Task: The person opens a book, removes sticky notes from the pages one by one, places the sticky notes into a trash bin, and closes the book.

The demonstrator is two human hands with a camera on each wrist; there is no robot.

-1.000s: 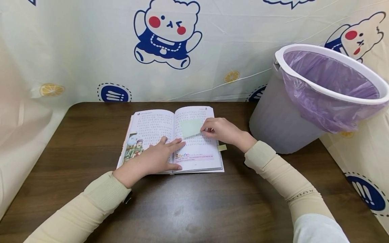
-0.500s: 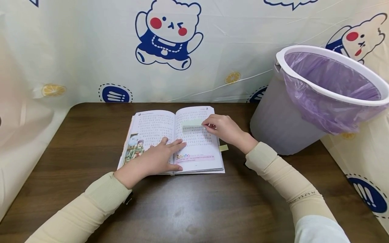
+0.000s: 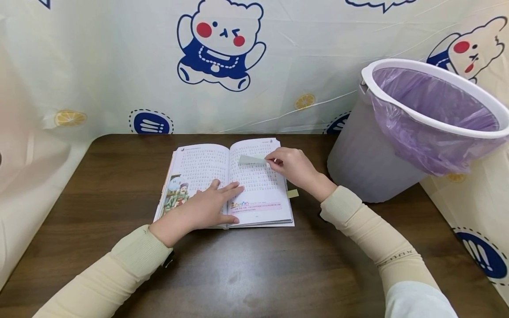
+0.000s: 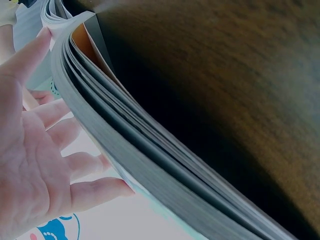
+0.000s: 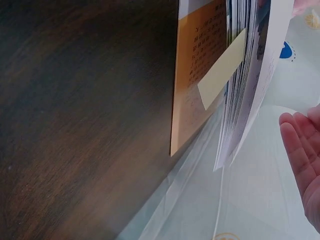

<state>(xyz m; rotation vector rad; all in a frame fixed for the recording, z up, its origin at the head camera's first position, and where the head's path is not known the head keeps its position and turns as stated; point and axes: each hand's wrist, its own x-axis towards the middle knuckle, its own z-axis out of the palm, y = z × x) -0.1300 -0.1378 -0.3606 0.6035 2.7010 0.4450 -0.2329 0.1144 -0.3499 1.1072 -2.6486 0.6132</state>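
An open book (image 3: 203,154) lies on the dark wooden table, printed text on both pages and a coloured drawing at the lower left. My left hand (image 3: 207,205) rests spread over its lower middle, fingertips on the right page near the gutter. Thumb and fingers of my right hand (image 3: 294,165) pinch the right end of a pale green sticky note (image 3: 252,160) over the right page. The note is bent up, its left end close to the paper. In the left wrist view, my left palm (image 4: 35,155) faces the camera beside the page edges (image 4: 150,165).
A yellowish tab (image 3: 293,193) sticks out of the book's right edge. A grey bin (image 3: 358,163) with a white rim and purple liner stands at the right, close to my right forearm. A curtain (image 3: 119,53) printed with bears hangs behind the table.
My right hand has moved slightly up and away with the sticky note's edge. The note, spread broad over the text earlier, now shows as a narrow folded strip. My left hand stays put.
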